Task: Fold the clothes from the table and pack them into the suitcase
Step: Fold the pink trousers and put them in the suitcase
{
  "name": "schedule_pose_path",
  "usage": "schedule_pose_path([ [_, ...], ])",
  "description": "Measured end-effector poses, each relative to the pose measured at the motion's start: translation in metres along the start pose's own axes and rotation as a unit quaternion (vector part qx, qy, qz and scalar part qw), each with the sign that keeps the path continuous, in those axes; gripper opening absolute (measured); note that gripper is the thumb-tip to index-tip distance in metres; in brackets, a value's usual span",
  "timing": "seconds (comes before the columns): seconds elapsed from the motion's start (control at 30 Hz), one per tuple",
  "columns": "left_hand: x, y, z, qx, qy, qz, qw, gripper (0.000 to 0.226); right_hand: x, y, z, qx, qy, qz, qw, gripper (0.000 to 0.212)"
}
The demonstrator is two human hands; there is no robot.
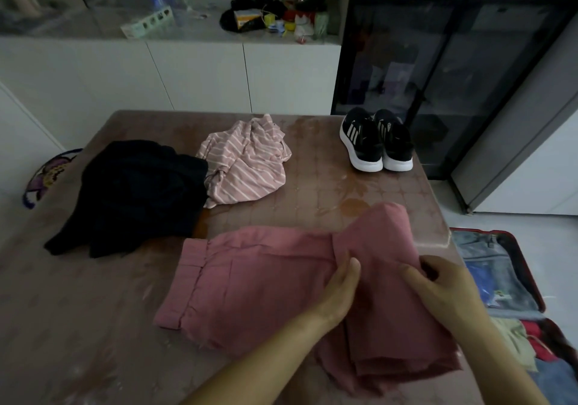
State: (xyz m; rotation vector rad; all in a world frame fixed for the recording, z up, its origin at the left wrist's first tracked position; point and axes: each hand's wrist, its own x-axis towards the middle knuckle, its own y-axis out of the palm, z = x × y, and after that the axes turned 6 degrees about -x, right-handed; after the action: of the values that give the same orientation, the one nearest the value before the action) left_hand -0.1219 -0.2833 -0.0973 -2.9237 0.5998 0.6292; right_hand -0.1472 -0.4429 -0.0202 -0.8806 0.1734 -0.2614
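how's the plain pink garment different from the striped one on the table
The pink garment is one plain colour; the striped garment has pale stripes. The pink garment lies flat, partly folded, near the person; the striped garment sits crumpled farther back. The left hand presses the pink garment and the right hand pinches it; no hand touches the striped garment. Both lie on the table.

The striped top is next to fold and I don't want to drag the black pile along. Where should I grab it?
On the striped top, probably pinch the raised bunch at its far right, from above: its left edge touches the black garment, while the right side lies free.
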Motion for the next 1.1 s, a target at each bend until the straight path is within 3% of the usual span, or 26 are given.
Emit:
schedule_pose_path([
  [0.07, -0.01, -0.017, -0.004, -0.046, 0.041, -0.007, 0.998, 0.086, -0.01, 0.011, 0.027, 0.043, -0.033, 0.025, 0.998, 0.014],
  [0.13, -0.02, -0.035, -0.003, -0.077, 0.065, -0.012, 0.995, 0.071, -0.02, 0.03, 0.047, 0.1, -0.045, 0.091, 0.99, 0.016],
  [0.23, -0.032, -0.064, 0.0, -0.093, 0.083, -0.119, 0.985, 0.04, -0.028, 0.066, 0.057, 0.141, -0.087, 0.202, 0.965, 0.023],
  [0.3, -0.034, -0.084, 0.013, -0.026, 0.073, -0.192, 0.978, 0.048, -0.03, 0.087, 0.054, 0.102, -0.115, 0.205, 0.967, 0.02],
  [0.4, -0.03, -0.105, 0.038, 0.078, 0.028, -0.242, 0.967, 0.06, -0.03, 0.106, 0.039, 0.036, -0.129, 0.157, 0.978, 0.016],
  [0.5, -0.026, -0.112, 0.051, 0.114, 0.003, -0.255, 0.96, 0.064, -0.028, 0.119, 0.02, -0.033, -0.137, 0.134, 0.981, 0.047],
  [0.7, -0.013, -0.095, 0.047, 0.113, 0.079, -0.243, 0.96, 0.051, -0.034, 0.125, 0.005, -0.068, -0.078, 0.163, 0.981, 0.082],
  [0.8, -0.007, -0.094, 0.05, 0.14, 0.063, -0.245, 0.957, 0.052, -0.041, 0.131, -0.001, -0.111, -0.088, 0.201, 0.969, 0.09],
  [0.9, -0.011, -0.089, 0.052, 0.209, 0.072, -0.266, 0.938, 0.066, -0.043, 0.136, -0.005, -0.036, -0.038, 0.167, 0.985, 0.102],
  [1.03, -0.019, -0.083, 0.054, 0.346, 0.157, -0.245, 0.892, 0.07, -0.024, 0.132, -0.009, 0.068, 0.082, 0.133, 0.985, 0.086],
  [1.1, -0.016, -0.08, 0.055, 0.398, 0.148, -0.217, 0.879, 0.066, -0.014, 0.131, -0.009, 0.107, 0.114, 0.143, 0.977, 0.078],
])
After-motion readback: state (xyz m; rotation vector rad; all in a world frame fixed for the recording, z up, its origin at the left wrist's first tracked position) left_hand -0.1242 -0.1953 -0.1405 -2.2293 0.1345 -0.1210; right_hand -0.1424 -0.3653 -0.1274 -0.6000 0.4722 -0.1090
